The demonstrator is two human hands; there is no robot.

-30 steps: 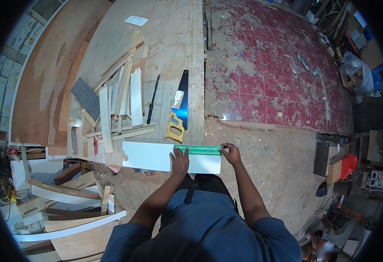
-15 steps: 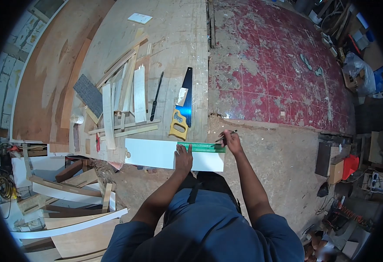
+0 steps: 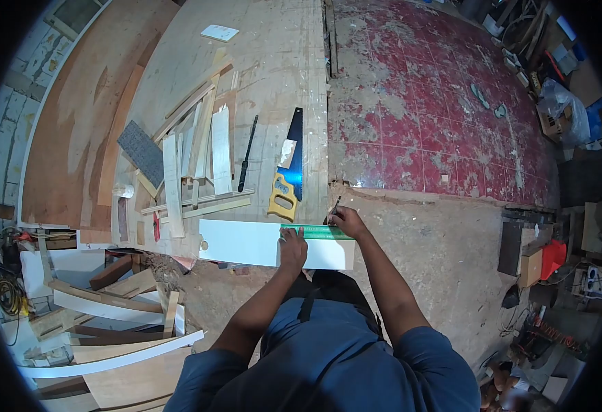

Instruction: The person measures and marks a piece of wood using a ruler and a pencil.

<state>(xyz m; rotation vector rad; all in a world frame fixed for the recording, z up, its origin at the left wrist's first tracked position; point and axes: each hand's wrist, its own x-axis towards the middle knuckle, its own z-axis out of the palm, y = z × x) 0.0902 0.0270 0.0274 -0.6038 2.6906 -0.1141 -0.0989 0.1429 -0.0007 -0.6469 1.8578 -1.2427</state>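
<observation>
A white board (image 3: pixel 246 243) lies crosswise at the near edge of the work table, its right part jutting past the table. Along the far edge of its right half lies a green ruler (image 3: pixel 321 232). My left hand (image 3: pixel 293 247) presses on the ruler's left part with spread fingers. Pinched in my right hand (image 3: pixel 344 220) is a dark, thin pencil-like tool (image 3: pixel 335 206), held at the ruler's far edge near its right end. A handsaw (image 3: pixel 288 172) with a yellow handle rests just beyond the board.
Wood strips (image 3: pixel 198 141), a grey piece (image 3: pixel 141 151) and a long black tool (image 3: pixel 247 154) lie on the table (image 3: pixel 266 75). Offcuts (image 3: pixel 112 305) are piled at lower left. Clutter lines the right side, with a red object (image 3: pixel 554 255); a person (image 3: pixel 504 384) shows at lower right.
My right hand has moved left, from beyond the ruler's right end onto its far edge, bringing the pencil-like tool with it. My left hand stays on the ruler.
</observation>
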